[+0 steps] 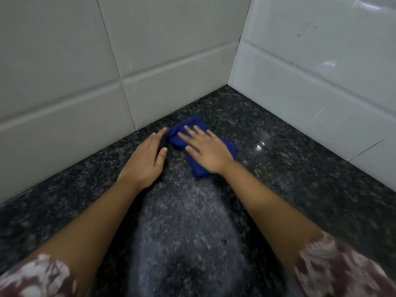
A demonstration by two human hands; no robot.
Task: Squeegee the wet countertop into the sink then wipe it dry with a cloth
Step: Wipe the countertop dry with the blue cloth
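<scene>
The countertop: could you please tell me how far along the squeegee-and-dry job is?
Done, seemingly: the squeegeeing, as no squeegee is in view. In hand: the right hand presses a blue cloth flat on the countertop near the corner of the tiled walls; the left hand rests on the stone beside it. Left: a shiny patch to the right may be wet, so drying probably continues there.

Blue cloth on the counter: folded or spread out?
Folded. The blue cloth is a compact, thick wad under the flat right hand, barely wider than the palm, on the countertop.
</scene>
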